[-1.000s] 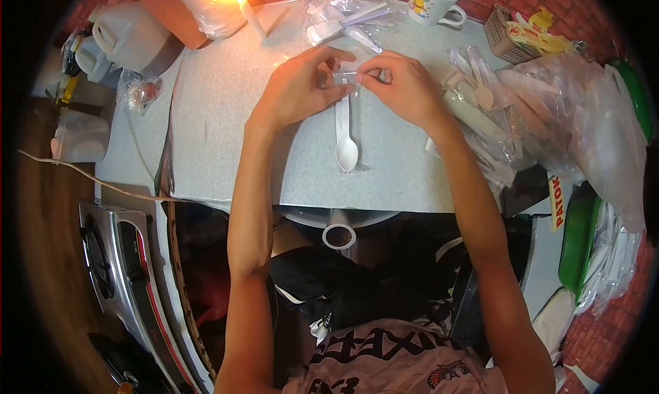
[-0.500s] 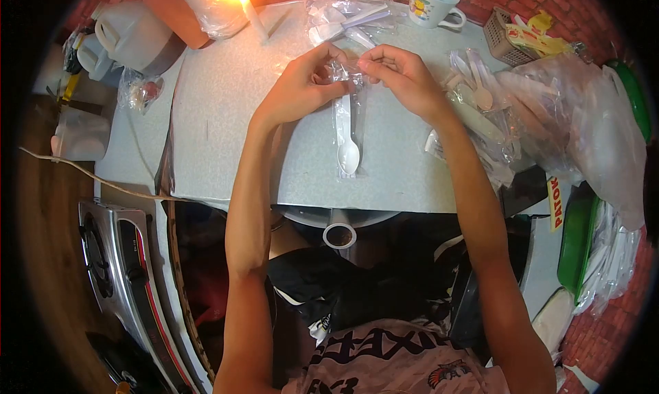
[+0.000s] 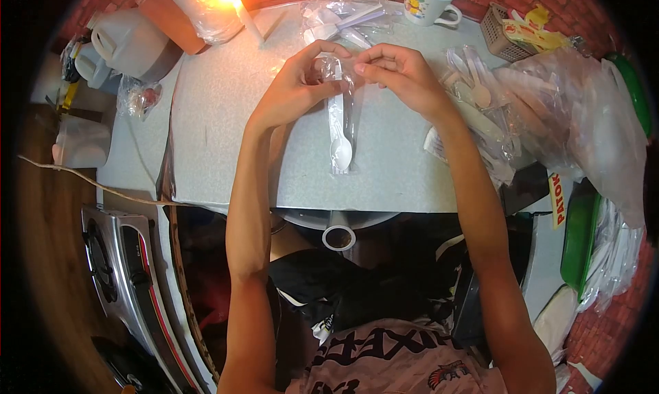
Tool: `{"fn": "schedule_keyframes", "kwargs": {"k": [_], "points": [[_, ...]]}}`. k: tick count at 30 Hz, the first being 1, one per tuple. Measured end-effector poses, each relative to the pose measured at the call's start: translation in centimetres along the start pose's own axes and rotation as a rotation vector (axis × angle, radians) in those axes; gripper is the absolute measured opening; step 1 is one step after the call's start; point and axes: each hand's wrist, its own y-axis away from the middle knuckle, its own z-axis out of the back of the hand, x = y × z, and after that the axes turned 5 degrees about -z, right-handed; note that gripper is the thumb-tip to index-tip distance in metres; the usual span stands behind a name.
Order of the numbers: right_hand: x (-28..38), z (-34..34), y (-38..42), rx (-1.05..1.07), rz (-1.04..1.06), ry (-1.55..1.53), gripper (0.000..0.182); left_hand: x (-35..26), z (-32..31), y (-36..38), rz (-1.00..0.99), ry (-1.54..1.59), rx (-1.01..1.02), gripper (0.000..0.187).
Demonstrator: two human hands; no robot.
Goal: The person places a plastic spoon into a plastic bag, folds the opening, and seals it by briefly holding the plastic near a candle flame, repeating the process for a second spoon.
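Observation:
A white plastic spoon [image 3: 340, 150] lies inside a narrow clear plastic sleeve [image 3: 351, 130], bowl end towards me, above the grey table. My left hand [image 3: 302, 85] grips the upper end of the sleeve between thumb and fingers. Close to the same end, my right hand [image 3: 398, 75] has its thumb and fingertips pinched together at the plastic's edge. How much of the film lies between the right fingertips is hard to make out. Beyond my hands, more wrapped white plastic cutlery [image 3: 343, 25] rests in a pile.
A lit candle [image 3: 248, 22] stands at the back left, near a plastic-wrapped bundle [image 3: 199, 9]. At the back right are a mug [image 3: 427, 3] and a basket [image 3: 495, 33]. Bags of wrapped spoons [image 3: 480, 95] crowd the right side. A gas stove [image 3: 130, 277] sits lower left.
The sleeve with the spoon has shifted slightly left along with my left hand. My right hand stays near the upper end, fingers still pinched.

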Motion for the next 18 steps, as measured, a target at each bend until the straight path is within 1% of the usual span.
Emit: {"fn": "schedule_keyframes", "kwargs": {"k": [5, 7, 10, 18], "points": [[-0.1, 0.3, -0.1, -0.031, 0.009, 0.022, 0.022, 0.4, 0.0, -0.1, -0.019, 0.034, -0.010, 0.049], [0.0, 0.2, -0.1, -0.051, 0.007, 0.054, 0.023, 0.0, 0.0, 0.0, 0.010, 0.038, -0.025, 0.050], [-0.6, 0.3, -0.3, -0.053, 0.019, 0.021, 0.024, -0.2, 0.0, 0.0, 0.036, 0.072, -0.035, 0.051], [-1.3, 0.5, -0.5, -0.102, 0.010, -0.014, 0.025, -0.3, 0.2, 0.0, 0.065, 0.040, -0.036, 0.050]]}}
